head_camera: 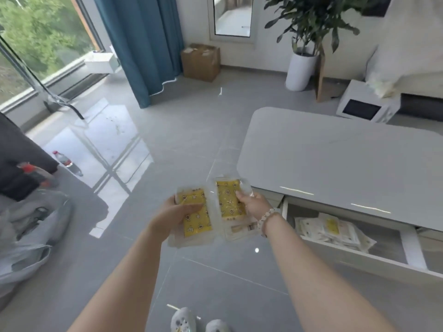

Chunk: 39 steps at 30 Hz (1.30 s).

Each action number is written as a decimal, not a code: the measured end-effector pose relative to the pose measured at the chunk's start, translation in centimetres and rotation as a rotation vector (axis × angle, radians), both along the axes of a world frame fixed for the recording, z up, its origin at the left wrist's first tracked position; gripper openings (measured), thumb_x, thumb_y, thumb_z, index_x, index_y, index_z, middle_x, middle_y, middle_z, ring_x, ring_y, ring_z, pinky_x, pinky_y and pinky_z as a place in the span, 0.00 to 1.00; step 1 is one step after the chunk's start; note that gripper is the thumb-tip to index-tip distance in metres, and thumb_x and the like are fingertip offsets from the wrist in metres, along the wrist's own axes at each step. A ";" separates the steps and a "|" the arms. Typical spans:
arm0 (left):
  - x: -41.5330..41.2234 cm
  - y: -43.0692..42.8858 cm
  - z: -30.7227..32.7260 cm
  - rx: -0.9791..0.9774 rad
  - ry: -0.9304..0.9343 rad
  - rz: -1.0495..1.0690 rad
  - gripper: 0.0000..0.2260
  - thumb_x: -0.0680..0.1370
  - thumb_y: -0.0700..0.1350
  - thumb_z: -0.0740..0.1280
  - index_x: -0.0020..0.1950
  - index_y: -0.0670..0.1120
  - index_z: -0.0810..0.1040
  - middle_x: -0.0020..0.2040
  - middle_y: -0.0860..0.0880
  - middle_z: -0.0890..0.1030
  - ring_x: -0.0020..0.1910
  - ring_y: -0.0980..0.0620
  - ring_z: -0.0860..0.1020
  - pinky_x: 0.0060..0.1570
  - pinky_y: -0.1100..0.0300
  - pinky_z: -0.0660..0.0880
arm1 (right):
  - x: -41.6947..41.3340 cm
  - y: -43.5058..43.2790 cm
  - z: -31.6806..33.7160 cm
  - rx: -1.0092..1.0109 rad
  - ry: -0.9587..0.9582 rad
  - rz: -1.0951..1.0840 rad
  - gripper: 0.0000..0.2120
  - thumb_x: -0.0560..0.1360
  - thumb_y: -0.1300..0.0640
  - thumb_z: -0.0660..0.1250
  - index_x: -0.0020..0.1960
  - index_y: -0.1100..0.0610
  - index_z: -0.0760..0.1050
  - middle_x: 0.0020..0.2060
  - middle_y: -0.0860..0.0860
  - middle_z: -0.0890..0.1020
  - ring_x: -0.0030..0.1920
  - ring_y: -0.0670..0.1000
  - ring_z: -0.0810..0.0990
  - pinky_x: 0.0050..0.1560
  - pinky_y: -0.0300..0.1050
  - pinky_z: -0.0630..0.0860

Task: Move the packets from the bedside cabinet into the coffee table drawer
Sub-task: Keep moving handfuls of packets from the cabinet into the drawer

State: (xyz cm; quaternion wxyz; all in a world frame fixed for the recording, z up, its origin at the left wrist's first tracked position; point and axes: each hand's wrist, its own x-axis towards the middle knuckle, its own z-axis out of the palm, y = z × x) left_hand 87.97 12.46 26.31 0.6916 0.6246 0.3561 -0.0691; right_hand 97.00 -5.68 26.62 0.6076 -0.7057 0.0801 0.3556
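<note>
My left hand (pixel 176 215) holds a stack of clear packets with yellow patterned inserts (pixel 196 220), thumb across the top one. My right hand (pixel 254 206), with a bead bracelet at the wrist, grips another such packet stack (pixel 227 200) beside it. Both are held above the floor, just left of the white coffee table (pixel 335 154). The table's drawer (pixel 359 256) stands open at the right, and several packets (pixel 333 230) lie inside it. The bedside cabinet is not in view.
Grey tiled floor lies around me. A sofa with clothes and bags (pixel 26 200) is at the left, a water bottle (pixel 64 161) on the floor beside it. A cardboard box (pixel 200 62), potted plant (pixel 302 68) and white microwave (pixel 364 105) stand further back.
</note>
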 end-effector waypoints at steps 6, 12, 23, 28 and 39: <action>5.7 -3.6 1.8 0.003 -0.048 -0.154 0.15 0.72 0.36 0.72 0.57 0.41 0.77 0.52 0.41 0.83 0.49 0.41 0.82 0.49 0.48 0.80 | 2.1 -4.9 2.4 0.000 -0.019 -0.159 0.12 0.79 0.54 0.63 0.59 0.59 0.73 0.49 0.51 0.77 0.43 0.46 0.75 0.30 0.30 0.67; 11.5 -8.8 2.2 0.022 -0.047 -0.353 0.10 0.72 0.36 0.72 0.53 0.42 0.79 0.49 0.43 0.84 0.46 0.44 0.83 0.45 0.51 0.80 | 3.8 -10.7 2.9 0.002 -0.005 -0.354 0.13 0.79 0.54 0.62 0.61 0.58 0.71 0.55 0.50 0.77 0.44 0.48 0.75 0.30 0.31 0.71; 25.3 -19.9 -1.4 0.028 0.022 -0.661 0.14 0.71 0.38 0.74 0.55 0.43 0.78 0.50 0.44 0.84 0.46 0.45 0.83 0.41 0.54 0.80 | 11.2 -20.6 -0.9 -0.098 0.043 -0.662 0.17 0.79 0.53 0.63 0.65 0.60 0.70 0.56 0.52 0.77 0.54 0.52 0.75 0.45 0.39 0.69; 31.4 -24.5 -3.1 0.000 0.052 -0.765 0.11 0.72 0.38 0.73 0.52 0.45 0.78 0.47 0.46 0.83 0.42 0.50 0.82 0.35 0.59 0.79 | 15.1 -24.0 -2.0 -0.126 0.095 -0.729 0.13 0.79 0.52 0.61 0.61 0.56 0.74 0.47 0.49 0.77 0.40 0.43 0.74 0.33 0.33 0.67; 36.7 -33.3 -8.9 -0.070 0.133 -0.911 0.09 0.72 0.37 0.73 0.50 0.45 0.78 0.46 0.47 0.82 0.42 0.51 0.81 0.37 0.61 0.78 | 18.0 -30.6 -5.8 -0.261 0.202 -0.854 0.08 0.80 0.53 0.60 0.55 0.55 0.75 0.37 0.44 0.78 0.36 0.40 0.74 0.28 0.32 0.68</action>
